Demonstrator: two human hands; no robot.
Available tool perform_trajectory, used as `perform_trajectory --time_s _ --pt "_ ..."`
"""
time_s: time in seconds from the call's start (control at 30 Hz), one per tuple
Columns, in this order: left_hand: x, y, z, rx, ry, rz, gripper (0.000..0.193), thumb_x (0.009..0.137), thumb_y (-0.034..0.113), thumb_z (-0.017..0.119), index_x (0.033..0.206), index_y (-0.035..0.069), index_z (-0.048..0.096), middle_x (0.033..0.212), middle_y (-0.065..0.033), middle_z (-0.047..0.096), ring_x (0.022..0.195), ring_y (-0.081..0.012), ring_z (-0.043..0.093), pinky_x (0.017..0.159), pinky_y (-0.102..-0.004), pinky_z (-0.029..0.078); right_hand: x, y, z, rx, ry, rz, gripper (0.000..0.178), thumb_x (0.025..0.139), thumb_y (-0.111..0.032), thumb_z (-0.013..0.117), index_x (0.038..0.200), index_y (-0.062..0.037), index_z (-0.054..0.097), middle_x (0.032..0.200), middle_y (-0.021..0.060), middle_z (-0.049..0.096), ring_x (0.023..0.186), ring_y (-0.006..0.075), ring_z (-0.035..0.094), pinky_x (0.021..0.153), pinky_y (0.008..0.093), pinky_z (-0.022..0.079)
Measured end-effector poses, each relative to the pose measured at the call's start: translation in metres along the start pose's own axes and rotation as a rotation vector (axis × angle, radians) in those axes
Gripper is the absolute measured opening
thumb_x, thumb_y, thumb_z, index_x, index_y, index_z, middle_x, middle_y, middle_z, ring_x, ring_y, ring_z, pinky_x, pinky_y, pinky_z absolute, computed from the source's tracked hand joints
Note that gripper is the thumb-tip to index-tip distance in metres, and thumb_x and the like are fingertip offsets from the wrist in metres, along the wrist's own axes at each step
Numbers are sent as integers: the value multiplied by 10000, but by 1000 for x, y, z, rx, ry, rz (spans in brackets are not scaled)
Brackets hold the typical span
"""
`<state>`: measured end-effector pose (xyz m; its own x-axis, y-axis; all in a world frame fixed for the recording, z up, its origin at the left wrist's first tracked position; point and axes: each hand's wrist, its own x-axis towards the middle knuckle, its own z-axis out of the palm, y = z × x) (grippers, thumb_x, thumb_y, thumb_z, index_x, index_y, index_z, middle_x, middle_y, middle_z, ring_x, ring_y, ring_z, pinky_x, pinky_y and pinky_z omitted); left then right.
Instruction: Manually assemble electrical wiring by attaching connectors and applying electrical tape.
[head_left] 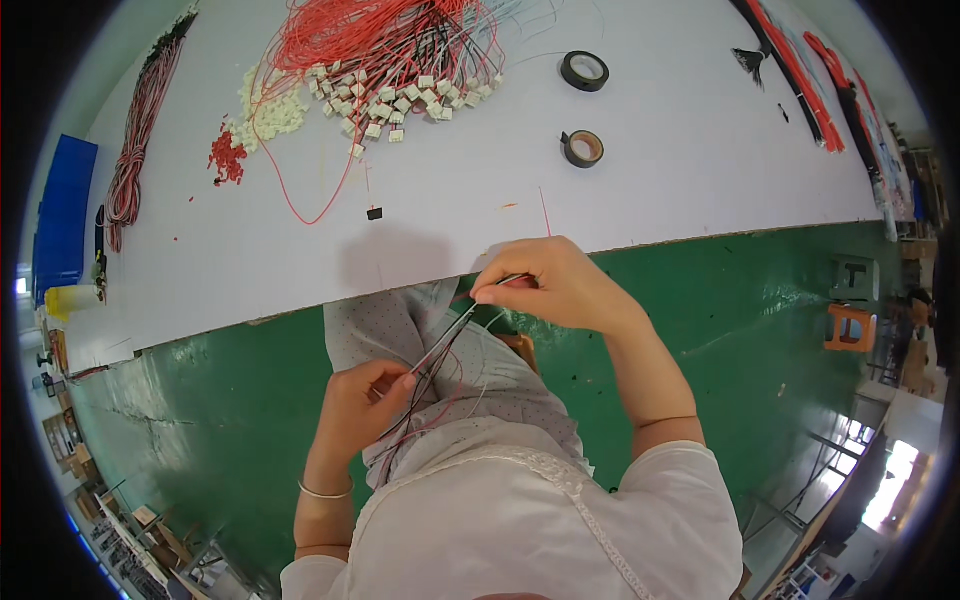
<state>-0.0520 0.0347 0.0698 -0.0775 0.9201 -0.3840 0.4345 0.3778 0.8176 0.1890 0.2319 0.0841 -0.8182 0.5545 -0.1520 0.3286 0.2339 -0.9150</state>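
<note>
A thin bundle of wires point(447, 337), with grey, black and red strands, runs slantwise between my two hands above my lap. My left hand point(362, 405) is closed on its lower part, thumb pressed against the fingers. Near the table's front edge, my right hand point(550, 285) pinches the upper end between thumb and fingertips. Loose strands trail down over my lap from the left hand. What the tips inside the right hand look like is hidden by the fingers.
On the white table point(460, 200) lies a heap of red wires point(350, 40) with white connectors point(390, 105). Two rolls of black tape point(584, 71) sit to the right of it. White pieces point(272, 108), red pieces point(227, 155) and a wire bundle point(135, 160) lie left. Stools point(850, 328) stand far right.
</note>
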Motion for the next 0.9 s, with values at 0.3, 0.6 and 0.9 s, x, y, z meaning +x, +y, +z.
perform_trajectory --time_s 0.3,0.6,0.9 --pt "4 -49 29 -536 280 -462 235 955 213 673 1016 -12 699 738 -42 657 608 -89 598 502 -227 450 15 71 -43 -734 902 -151 234 882 -88 690 1113 -57 670 999 42 678 722 158 557 693 287 482" --pt "-31 -63 34 -729 235 -412 263 990 190 625 1176 16 693 910 -52 689 776 -117 647 603 -237 531 -36 3 123 478 108 21 156 938 -46 662 1080 -34 596 982 11 624 845 80 574 757 229 486" --pt "-67 -85 39 -562 418 -231 234 923 64 698 1146 -5 707 994 -70 693 881 -136 674 692 -246 572 -18 40 221 961 -61 295 181 974 -95 638 1119 -34 549 985 3 589 850 71 569 753 233 503"
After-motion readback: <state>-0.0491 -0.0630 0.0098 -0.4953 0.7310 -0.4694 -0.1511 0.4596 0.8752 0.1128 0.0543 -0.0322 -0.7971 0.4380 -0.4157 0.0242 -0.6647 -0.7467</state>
